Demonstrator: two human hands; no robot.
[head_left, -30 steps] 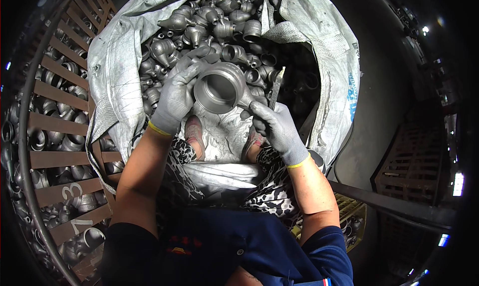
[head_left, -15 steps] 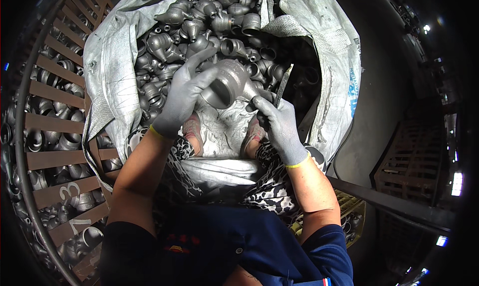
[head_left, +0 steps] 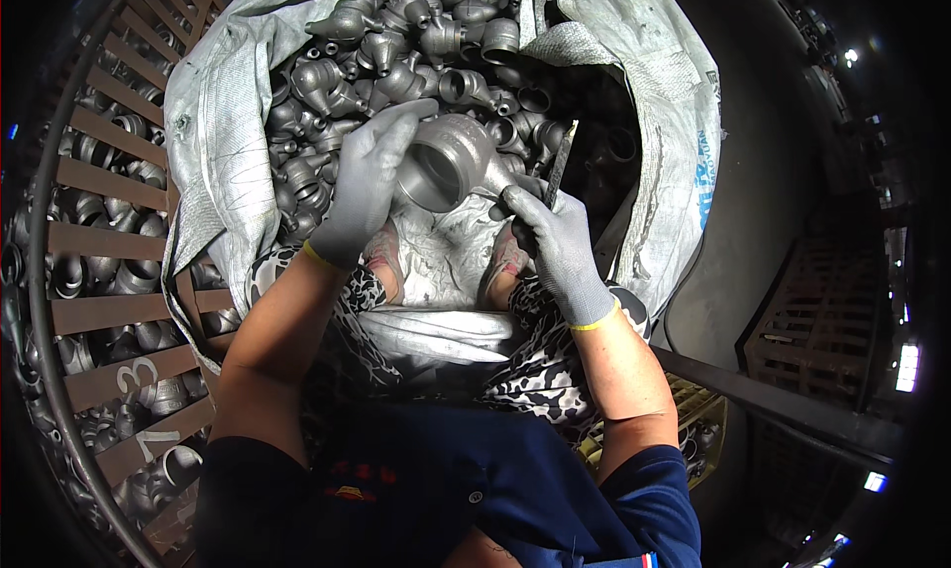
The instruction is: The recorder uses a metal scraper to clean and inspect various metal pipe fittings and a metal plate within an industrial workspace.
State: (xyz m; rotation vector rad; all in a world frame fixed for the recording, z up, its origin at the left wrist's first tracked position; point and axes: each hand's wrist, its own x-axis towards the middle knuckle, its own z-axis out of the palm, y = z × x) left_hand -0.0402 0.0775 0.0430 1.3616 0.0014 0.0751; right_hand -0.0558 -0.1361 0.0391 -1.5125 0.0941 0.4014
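In front of me a grey metal casting [head_left: 468, 157], bulb-shaped with a wide round mouth and a narrow neck, is held over the bag. Its mouth faces down and to the left. My right hand [head_left: 562, 241], in a grey glove, is closed round the neck. The same hand also grips a thin, flat file [head_left: 562, 162], its blade sticking up past the fingers. My left hand [head_left: 369, 177], gloved too, lies beside the casting's mouth with its fingers stretched out; whether it touches the rim I cannot tell.
A large white woven bag [head_left: 223, 122] surrounds many similar castings [head_left: 381, 48]. On the left stands a brown slatted metal crate [head_left: 104, 241] full of castings. A yellow crate [head_left: 708, 434] sits by my right elbow, near a dark metal bar [head_left: 773, 395].
My left hand has drawn off the casting's body; its thumb and fingers have come closer together beside the mouth. The casting has turned slightly, showing more of its mouth. My right hand keeps its grip.
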